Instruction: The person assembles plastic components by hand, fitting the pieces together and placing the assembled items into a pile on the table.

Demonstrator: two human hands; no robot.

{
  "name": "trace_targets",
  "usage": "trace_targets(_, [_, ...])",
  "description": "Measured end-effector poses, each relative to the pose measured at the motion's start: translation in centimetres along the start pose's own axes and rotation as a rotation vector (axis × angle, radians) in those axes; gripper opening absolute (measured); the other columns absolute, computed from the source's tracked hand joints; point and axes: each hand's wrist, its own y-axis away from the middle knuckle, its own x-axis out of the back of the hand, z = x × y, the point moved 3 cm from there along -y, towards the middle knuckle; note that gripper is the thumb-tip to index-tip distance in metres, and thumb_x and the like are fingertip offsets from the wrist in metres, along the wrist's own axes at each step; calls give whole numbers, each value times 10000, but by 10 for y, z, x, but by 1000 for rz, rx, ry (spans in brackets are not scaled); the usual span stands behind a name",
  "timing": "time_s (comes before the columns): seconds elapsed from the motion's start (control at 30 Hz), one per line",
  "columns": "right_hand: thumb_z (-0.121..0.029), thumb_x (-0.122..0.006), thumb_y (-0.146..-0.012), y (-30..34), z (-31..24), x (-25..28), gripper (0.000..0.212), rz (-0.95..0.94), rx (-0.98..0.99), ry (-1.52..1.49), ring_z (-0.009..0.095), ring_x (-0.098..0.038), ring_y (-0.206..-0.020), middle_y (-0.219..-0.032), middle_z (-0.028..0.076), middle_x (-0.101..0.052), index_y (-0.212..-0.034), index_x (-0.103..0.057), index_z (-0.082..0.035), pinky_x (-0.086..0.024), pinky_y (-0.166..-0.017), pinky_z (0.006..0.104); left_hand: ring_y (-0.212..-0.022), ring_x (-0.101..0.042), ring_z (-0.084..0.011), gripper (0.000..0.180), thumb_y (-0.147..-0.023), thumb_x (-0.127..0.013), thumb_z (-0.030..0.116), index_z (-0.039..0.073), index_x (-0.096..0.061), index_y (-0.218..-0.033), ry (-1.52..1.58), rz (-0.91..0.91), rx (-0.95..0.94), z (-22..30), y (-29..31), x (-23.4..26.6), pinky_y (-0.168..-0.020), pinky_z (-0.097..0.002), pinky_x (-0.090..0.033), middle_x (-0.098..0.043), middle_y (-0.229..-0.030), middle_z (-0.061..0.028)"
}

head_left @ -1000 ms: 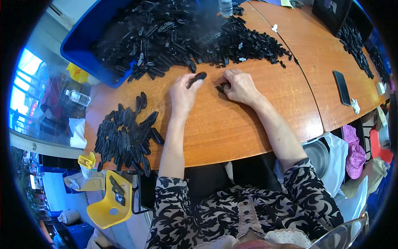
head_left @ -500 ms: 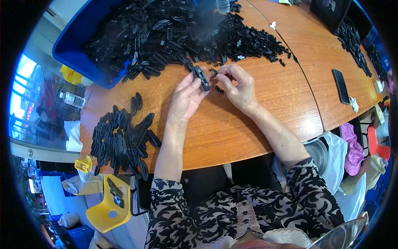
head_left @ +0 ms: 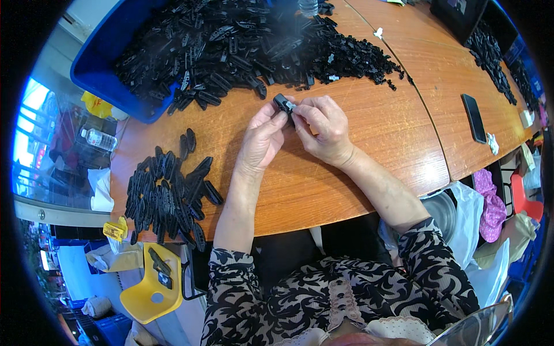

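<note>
My left hand (head_left: 258,141) grips a black plastic part (head_left: 283,102), oblong and shiny, between thumb and fingers above the table. Against its right side my right hand (head_left: 328,130) is closed in a pinch, the fingertips touching the part. A small plastic piece in that pinch is mostly hidden, with only a pale glint beside the fingertips. Just beyond both hands spreads a large heap of long black plastic parts (head_left: 213,55). It runs rightward into a heap of smaller black pieces (head_left: 360,60). Left of my left forearm lies a pile of similar long black parts (head_left: 164,196).
A blue bin (head_left: 92,69) lies tipped at the far left, parts spilling from it. Near the window stands a plastic bottle (head_left: 99,139). At the right are a phone (head_left: 473,118) and crumpled tissue (head_left: 492,143). A yellow chair (head_left: 141,294) stands at the lower left.
My right hand has brought its small piece left against the black part. The part has turned and tilted in my left hand. Small pieces seen on the table beside the hands are now hidden.
</note>
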Motion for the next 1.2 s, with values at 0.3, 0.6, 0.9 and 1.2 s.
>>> trace_targets(0.3, [-105, -722, -708, 7, -2, -12, 204, -248, 100, 154, 275, -595, -791, -900, 95, -602, -878, -634, -34, -519, -627, 370, -1070, -601, -142, 304, -989, -608, 142, -31, -589, -1239, -102, 158, -1, 3, 4, -2, -970, -292, -474, -641, -1142, -77])
trace_targets(0.6, [-97, -673, -734, 13, -10, -29, 336, -354, 80, 183, 259, -600, -878, -956, 91, -601, -1064, -650, -40, -539, -667, 366, -921, -644, -164, 209, -952, -672, 162, -7, -652, -1073, -3, 427, 55, -1, 2, 56, -863, -312, -522, -679, -996, -76])
trace_targets(0.9, [-167, -616, -845, 10, 70, 2, 152, -398, -552, 316, 369, -684, -843, -891, 181, -702, -915, -695, -57, -549, -730, 487, -975, -673, -275, 438, -803, -795, 245, -61, -656, -1084, -880, 829, -90, 55, -81, 89, -822, -365, -496, -698, -1048, -209])
trace_targets(1.2, [-170, -672, -769, 28, 23, -20, 127, -751, -170, 415, 353, -640, -854, -852, 165, -635, -798, -698, -49, -545, -713, 441, -1064, -646, -430, 449, -772, -789, 289, -80, -701, -1013, -1589, 911, 46, 49, -93, 64, -935, -465, -504, -676, -1109, -296])
